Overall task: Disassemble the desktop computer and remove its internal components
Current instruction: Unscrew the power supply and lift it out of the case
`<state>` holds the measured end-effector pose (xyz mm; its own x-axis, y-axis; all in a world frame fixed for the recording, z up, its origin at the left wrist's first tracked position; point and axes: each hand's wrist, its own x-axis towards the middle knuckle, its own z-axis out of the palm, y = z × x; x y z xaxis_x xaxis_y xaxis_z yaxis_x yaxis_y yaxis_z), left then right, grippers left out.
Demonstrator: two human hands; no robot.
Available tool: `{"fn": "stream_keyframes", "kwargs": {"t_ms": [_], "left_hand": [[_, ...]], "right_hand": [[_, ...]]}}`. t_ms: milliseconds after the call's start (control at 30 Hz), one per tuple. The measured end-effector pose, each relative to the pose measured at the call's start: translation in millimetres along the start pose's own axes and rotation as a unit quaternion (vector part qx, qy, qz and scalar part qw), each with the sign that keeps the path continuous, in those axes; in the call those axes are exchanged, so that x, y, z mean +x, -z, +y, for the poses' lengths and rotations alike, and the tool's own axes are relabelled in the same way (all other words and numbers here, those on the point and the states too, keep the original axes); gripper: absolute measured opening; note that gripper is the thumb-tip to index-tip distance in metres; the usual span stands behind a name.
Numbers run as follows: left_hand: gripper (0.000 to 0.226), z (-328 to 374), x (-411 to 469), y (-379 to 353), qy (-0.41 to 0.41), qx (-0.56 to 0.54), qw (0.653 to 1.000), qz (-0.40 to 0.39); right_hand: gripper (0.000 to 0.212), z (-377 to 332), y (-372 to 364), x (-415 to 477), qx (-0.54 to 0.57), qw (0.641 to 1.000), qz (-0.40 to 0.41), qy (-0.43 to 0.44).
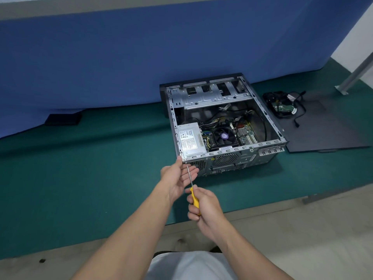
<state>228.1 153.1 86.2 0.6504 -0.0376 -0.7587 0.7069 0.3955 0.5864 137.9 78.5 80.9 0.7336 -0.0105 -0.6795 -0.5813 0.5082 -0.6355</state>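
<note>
From my end of the feed, the desktop computer [245,158] lies on its side on the green table mat [90,168], its open side up, with its far end close to the blue partition [121,57]. Inside I can make out the grey power supply [189,140] in the near-left corner and the black CPU fan [224,136] just beside it. The right hand [205,207] is wrapped around the yellow handle of a screwdriver [194,200], whose thin shaft points up at the near-left corner of the case's rear panel. The left hand [177,178] is spread and relaxed with the shaft crossing its fingers, thumb up at that same corner (whether it actually touches the metal, I cannot tell). To the right, a dark side panel [333,128] lies flat on the mat, with a hard drive [282,107] tangled in black cables resting on its far end.
</note>
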Motion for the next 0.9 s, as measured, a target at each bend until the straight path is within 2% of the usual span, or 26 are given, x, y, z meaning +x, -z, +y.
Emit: {"fn": "stream_keyframes", "kwargs": {"t_ms": [333, 533, 600, 733, 900], "left_hand": [[0.039, -2.7, -0.4, 2.4, -0.019, -0.014, 1.000, 0.002], [0.038, -2.7, -2.6, 1.3, -0.029, -0.011, 0.999, 0.013], [0.039, -2.1, -2.8, 1.3, -0.031, -0.005, 0.999, 0.018], [0.040, -0.3, -3.7, 1.0, -0.035, 0.005, 0.999, 0.020], [0.040, 1.7, -5.3, 1.5, -0.033, 0.020, 0.999, 0.021]], "right_hand": [[0.024, -0.3, 5.5, 10.9, 0.013, 1.000, -0.026, -0.004], [0.024, 0.9, 8.3, 14.1, 0.103, 0.991, -0.062, -0.051], [0.024, -0.2, 9.4, 15.0, 0.165, 0.979, -0.087, -0.086], [0.022, -2.0, 11.8, 17.3, 0.299, 0.931, -0.148, -0.149], [0.021, -1.3, 12.1, 21.2, 0.333, 0.909, -0.174, -0.178]]}}
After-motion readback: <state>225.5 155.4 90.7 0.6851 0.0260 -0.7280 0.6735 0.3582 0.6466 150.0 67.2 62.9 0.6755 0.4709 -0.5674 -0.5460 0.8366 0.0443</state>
